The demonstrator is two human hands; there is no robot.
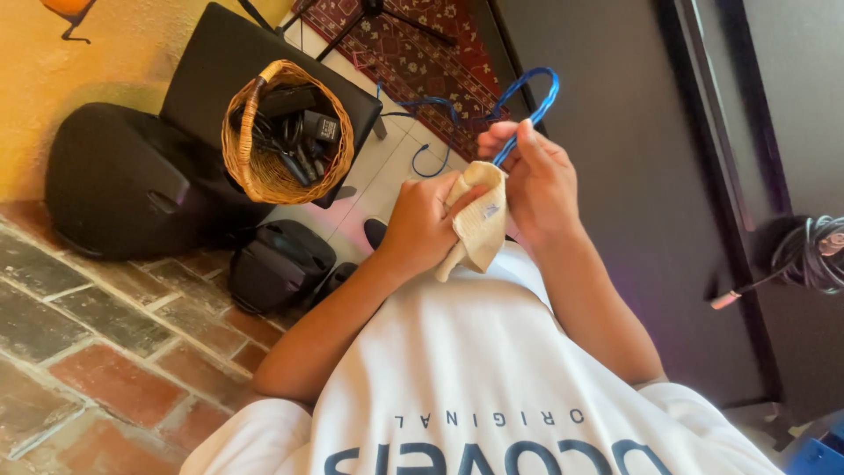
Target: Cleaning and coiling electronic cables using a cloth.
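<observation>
The left hand (422, 220) clenches a beige cloth (479, 220) around a blue cable (527, 110). The right hand (536, 180) pinches the cable just above the cloth. A wicker basket (255, 167) of chargers sits far left.

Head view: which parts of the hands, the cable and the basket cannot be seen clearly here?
- Blue cable: the part inside the beige cloth is hidden.
- Left hand: palm hidden, turned away.
- Right hand: fingertips hidden behind the cloth.
- Basket: its dark contents are too tangled and small to identify.
</observation>
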